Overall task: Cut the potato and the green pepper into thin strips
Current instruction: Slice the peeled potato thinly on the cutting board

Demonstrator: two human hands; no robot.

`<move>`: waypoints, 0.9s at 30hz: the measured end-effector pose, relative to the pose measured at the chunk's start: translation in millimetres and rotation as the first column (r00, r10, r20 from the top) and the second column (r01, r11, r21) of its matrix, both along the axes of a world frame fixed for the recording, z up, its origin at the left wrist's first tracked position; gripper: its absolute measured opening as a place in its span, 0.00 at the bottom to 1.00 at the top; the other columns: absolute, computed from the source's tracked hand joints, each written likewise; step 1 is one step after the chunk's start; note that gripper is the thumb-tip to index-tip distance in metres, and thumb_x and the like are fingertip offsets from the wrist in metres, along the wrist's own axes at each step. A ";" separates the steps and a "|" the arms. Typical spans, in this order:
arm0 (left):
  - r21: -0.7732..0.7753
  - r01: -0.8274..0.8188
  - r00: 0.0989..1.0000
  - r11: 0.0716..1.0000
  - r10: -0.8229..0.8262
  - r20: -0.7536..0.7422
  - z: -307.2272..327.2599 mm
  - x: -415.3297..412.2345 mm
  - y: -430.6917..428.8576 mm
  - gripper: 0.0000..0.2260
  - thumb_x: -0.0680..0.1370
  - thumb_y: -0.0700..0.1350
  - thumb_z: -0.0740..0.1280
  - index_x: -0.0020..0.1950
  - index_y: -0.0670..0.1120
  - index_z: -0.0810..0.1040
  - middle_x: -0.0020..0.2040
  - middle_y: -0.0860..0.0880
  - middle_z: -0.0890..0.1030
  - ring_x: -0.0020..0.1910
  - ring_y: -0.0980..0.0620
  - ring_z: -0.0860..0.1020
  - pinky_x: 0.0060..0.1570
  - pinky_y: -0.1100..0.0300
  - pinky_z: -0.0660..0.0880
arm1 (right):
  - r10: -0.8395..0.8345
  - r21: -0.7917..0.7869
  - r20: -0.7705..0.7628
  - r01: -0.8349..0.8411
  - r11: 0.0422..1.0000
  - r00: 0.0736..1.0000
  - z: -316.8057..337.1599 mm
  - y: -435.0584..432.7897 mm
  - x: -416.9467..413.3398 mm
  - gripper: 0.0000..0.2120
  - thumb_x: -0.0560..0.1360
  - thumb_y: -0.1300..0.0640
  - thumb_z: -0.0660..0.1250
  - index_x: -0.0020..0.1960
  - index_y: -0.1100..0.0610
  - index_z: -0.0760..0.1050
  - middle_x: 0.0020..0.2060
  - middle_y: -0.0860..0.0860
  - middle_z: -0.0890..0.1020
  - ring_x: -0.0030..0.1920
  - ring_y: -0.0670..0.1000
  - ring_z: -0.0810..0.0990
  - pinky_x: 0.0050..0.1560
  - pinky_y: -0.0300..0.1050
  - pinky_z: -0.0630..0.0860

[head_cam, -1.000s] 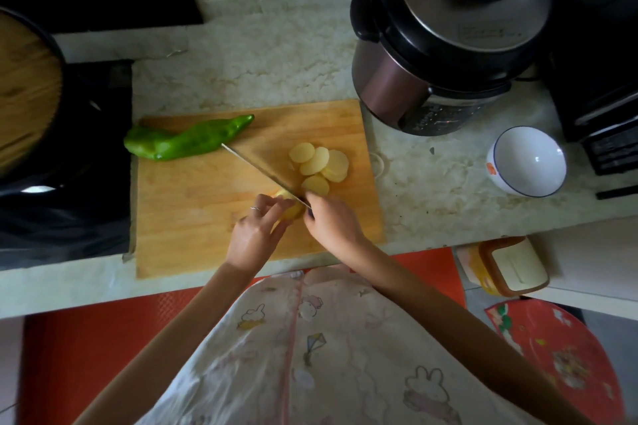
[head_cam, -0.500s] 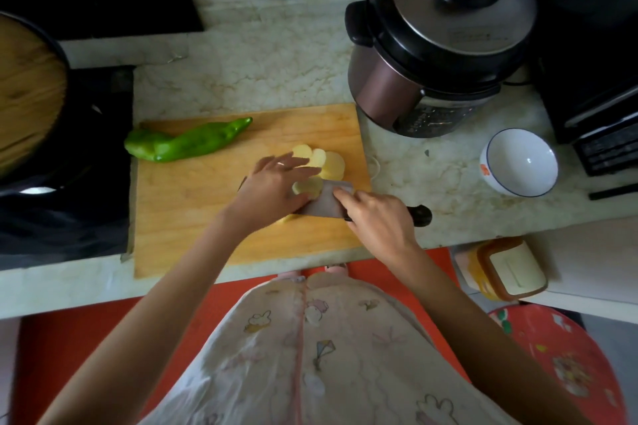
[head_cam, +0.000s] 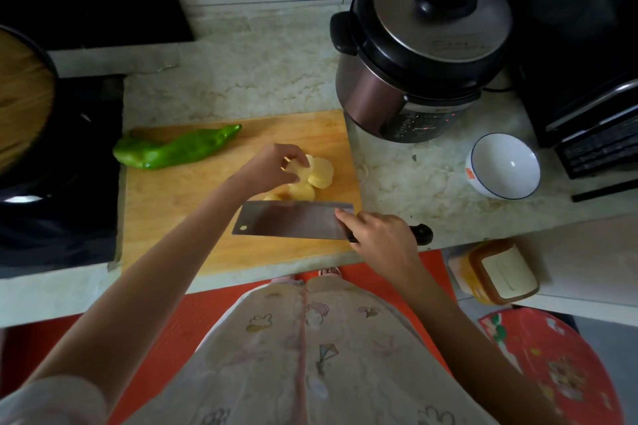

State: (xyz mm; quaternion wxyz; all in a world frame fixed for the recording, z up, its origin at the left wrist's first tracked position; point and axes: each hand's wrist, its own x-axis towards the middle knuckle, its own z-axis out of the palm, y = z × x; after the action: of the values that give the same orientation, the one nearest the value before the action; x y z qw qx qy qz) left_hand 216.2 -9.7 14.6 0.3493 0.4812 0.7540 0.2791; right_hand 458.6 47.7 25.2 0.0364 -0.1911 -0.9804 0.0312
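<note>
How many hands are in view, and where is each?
2: the left hand pinches a potato slice over the board; the right hand grips the cleaver near the board's front edge. None seems hidden.

Home kitchen: stone counter [head_cam: 241, 79] with board [head_cam: 172, 210] under the fingers [head_cam: 296, 150], cooker [head_cam: 414, 62] beyond them, stove [head_cam: 86, 217] well left.

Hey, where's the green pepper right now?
In the head view the green pepper lies whole at the far left corner of the cutting board, next to the black stove and well left of the potato slices that the left hand holds.
</note>
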 end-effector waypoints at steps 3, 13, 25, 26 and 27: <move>0.026 -0.106 0.992 0.994 0.103 0.075 -4.5 -4.4 4.7 0.13 0.71 0.30 0.72 0.54 0.42 0.80 0.49 0.49 0.78 0.48 0.50 0.76 0.42 0.71 0.72 | -0.094 -0.120 -0.001 0.093 0.988 0.996 -4.8 1.5 11.7 0.23 0.55 0.61 0.80 0.50 0.54 0.83 0.25 0.49 0.78 0.21 0.50 0.74 0.21 0.36 0.65; 0.334 -0.376 0.883 0.865 0.443 -0.153 -20.5 0.2 -63.8 0.06 0.78 0.37 0.64 0.52 0.40 0.79 0.53 0.45 0.80 0.50 0.47 0.79 0.47 0.58 0.75 | -0.361 -0.510 0.087 0.352 0.784 0.929 -12.0 -3.5 26.9 0.14 0.77 0.60 0.65 0.61 0.54 0.78 0.22 0.44 0.68 0.21 0.42 0.66 0.22 0.33 0.56; 0.336 -0.086 0.846 0.938 0.247 -0.473 -67.0 63.1 -110.1 0.26 0.69 0.36 0.76 0.62 0.50 0.72 0.60 0.46 0.70 0.38 0.45 0.80 0.23 0.58 0.75 | -0.203 -0.501 0.012 0.182 0.846 0.979 3.1 -30.2 -12.9 0.11 0.76 0.59 0.65 0.57 0.56 0.79 0.25 0.50 0.76 0.24 0.49 0.70 0.24 0.39 0.61; 0.339 -0.084 0.836 0.937 0.251 -0.487 -67.2 64.7 -109.3 0.25 0.69 0.37 0.76 0.62 0.50 0.72 0.59 0.46 0.69 0.36 0.44 0.80 0.22 0.58 0.75 | -0.187 -0.479 0.009 0.169 0.861 0.982 4.1 -31.3 -12.4 0.11 0.75 0.59 0.66 0.56 0.56 0.80 0.24 0.50 0.76 0.23 0.48 0.70 0.23 0.38 0.60; 0.338 -0.085 0.828 0.937 0.255 -0.499 -68.8 66.1 -109.1 0.23 0.71 0.39 0.75 0.62 0.50 0.71 0.59 0.45 0.70 0.36 0.44 0.80 0.21 0.57 0.75 | -0.172 -0.458 0.011 0.158 0.875 0.985 5.0 -31.9 -12.0 0.11 0.73 0.60 0.67 0.55 0.56 0.80 0.23 0.50 0.76 0.22 0.48 0.69 0.22 0.37 0.58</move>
State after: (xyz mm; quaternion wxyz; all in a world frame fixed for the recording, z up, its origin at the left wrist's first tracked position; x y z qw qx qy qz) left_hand 282.3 -118.7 -54.2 0.0208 0.5173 0.8099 0.2758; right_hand 446.5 15.8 30.2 0.0075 -0.2765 -0.9250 0.2607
